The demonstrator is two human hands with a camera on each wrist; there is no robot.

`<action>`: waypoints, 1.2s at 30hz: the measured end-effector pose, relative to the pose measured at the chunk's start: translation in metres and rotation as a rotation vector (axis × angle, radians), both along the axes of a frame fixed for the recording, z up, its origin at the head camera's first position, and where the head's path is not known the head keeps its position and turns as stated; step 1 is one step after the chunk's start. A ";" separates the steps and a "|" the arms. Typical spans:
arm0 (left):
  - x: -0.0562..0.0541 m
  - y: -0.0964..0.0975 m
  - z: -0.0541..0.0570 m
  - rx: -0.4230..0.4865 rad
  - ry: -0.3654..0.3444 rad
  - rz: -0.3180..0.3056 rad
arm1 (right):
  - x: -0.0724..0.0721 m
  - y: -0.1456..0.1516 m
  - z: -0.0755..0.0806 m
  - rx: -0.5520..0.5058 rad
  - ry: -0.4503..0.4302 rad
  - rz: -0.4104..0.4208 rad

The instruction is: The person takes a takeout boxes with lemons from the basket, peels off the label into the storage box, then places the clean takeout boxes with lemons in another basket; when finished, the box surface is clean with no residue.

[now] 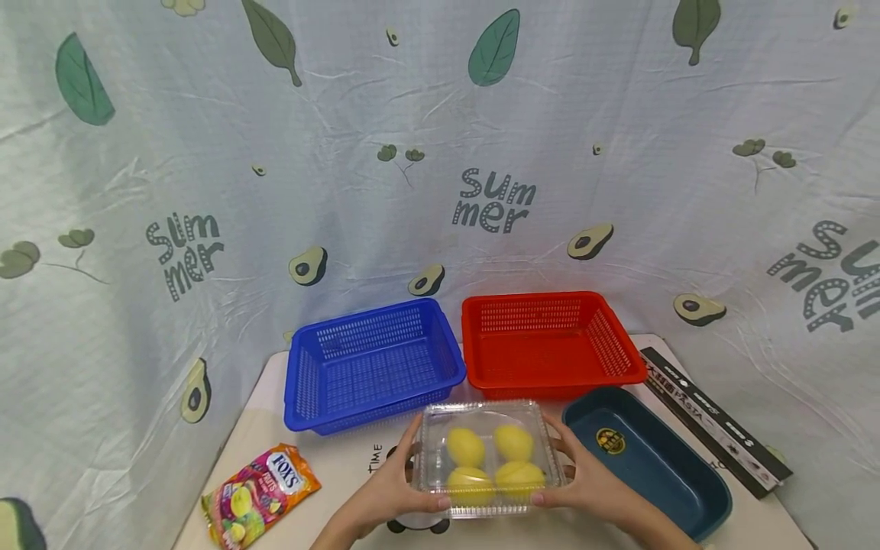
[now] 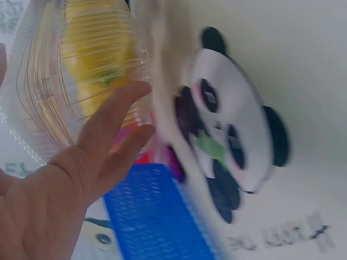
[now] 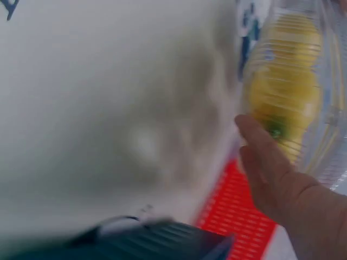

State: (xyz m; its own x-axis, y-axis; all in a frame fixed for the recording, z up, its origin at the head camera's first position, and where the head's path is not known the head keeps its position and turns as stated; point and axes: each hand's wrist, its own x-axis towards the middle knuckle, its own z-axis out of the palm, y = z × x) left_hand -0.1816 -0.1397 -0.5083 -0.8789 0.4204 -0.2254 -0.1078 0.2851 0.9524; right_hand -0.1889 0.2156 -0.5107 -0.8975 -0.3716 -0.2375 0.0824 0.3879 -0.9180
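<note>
A clear plastic clamshell box (image 1: pixel 484 413) with a ribbed rim is held between both hands at the front of the table. Inside it lie several yellow lemon-like fruits (image 1: pixel 514 443), and the right wrist view shows a green spot at one fruit's end (image 3: pixel 277 129). My left hand (image 1: pixel 393 489) grips the box's left side, thumb at the front rim and fingers around the side. On the opposite side my right hand (image 1: pixel 584 483) grips it likewise. In the left wrist view the box (image 2: pixel 35 92) is raised off the tabletop, beside a printed panda.
Behind the box stand a blue basket (image 1: pixel 374 374) and, to its right, a red basket (image 1: pixel 536 355). A dark teal tray (image 1: pixel 660 458) lies right, beside a long black-and-white box (image 1: pixel 715 424). At front left lies a colourful Fox's candy bag (image 1: pixel 261 496). A printed curtain (image 1: pixel 412 114) hangs behind.
</note>
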 end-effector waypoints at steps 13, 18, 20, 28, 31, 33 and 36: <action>-0.029 0.027 0.062 0.007 0.103 -0.070 | -0.010 0.036 0.064 -0.033 0.025 -0.013; -0.057 0.039 0.079 0.012 0.122 -0.098 | -0.030 0.054 0.083 -0.058 0.100 0.027; -0.068 0.044 0.085 0.015 0.119 -0.103 | -0.038 0.060 0.089 -0.006 0.157 0.021; -0.117 0.063 0.104 0.026 0.086 -0.087 | -0.082 0.076 0.111 0.152 0.256 -0.002; -0.134 0.070 0.108 0.049 0.071 -0.091 | -0.099 0.081 0.117 0.169 0.251 0.003; -0.144 0.073 0.109 0.062 0.064 -0.089 | -0.110 0.084 0.121 0.153 0.254 0.021; -0.163 0.081 0.110 0.071 0.051 -0.085 | -0.128 0.090 0.125 0.102 0.234 0.039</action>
